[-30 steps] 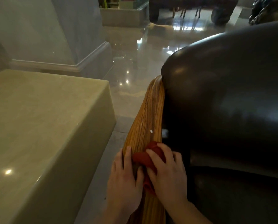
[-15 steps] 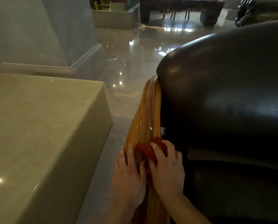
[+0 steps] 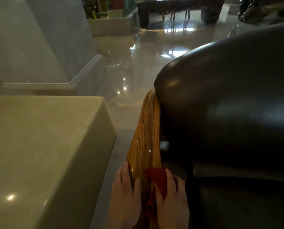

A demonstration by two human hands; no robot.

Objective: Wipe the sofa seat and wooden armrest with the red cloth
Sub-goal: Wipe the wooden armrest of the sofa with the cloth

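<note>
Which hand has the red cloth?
The right hand. Its fingers press the red cloth onto the wooden armrest. The left hand lies bare on the wood beside it.

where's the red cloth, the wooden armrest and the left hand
red cloth (image 3: 157, 178), head view, its upper fold
wooden armrest (image 3: 147, 126), head view, bare striped top
left hand (image 3: 126, 194), head view, back of the hand

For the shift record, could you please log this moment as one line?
phase: armrest wiping | right hand: pressing red cloth on striped wooden armrest | left hand: resting on armrest | dark leather sofa: untouched
</note>
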